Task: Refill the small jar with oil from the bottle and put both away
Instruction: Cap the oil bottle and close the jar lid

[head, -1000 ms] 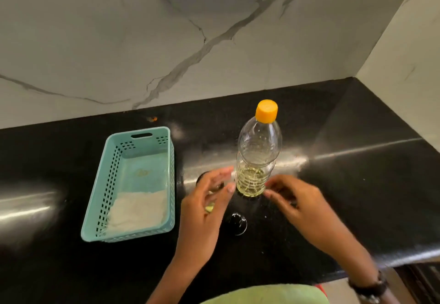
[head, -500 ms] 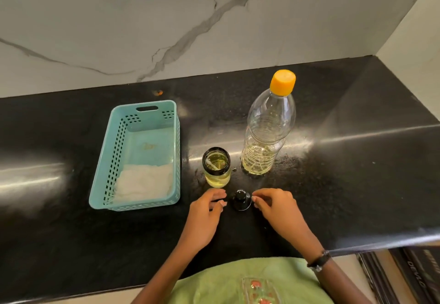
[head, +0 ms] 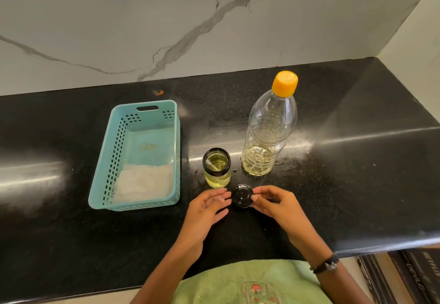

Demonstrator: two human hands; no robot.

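Nearest the viewer, both forearms reach forward over the dark polished surface [head: 357, 184] and meet at the small black lid [head: 242, 196]. The right hand [head: 276, 205] pinches the lid's right edge between thumb and fingertips; a dark band circles that wrist. The left hand [head: 207, 205] lies alongside with fingers loosely extended, their tips at the lid's left edge, steadying rather than clasping. The lid is judged light, rigid and possibly oil-slick, so the rim is the sensible place to hold it.

Just beyond stands the small jar [head: 216, 167], upright, uncapped and well filled with pale yellow oil (a thin white object rests inside, its nature unclear). Being glass with an oily neck, it is probably fragile and slippery; a grip round the body below the dark collar would serve, with the lid lowered level to avoid cross-threading.

Right of the jar, close but apart, stands the bottle [head: 269, 134], clear ribbed plastic with its orange cap [head: 285, 83] on and oil only in the lower part. It should feel light and yield when squeezed, so the ribbed lower half is the firmest hold.

Left of the jar sits a turquoise perforated basket [head: 176, 137] holding a white cloth [head: 142, 181]. A veined marble wall [head: 214, 18] closes the far side.
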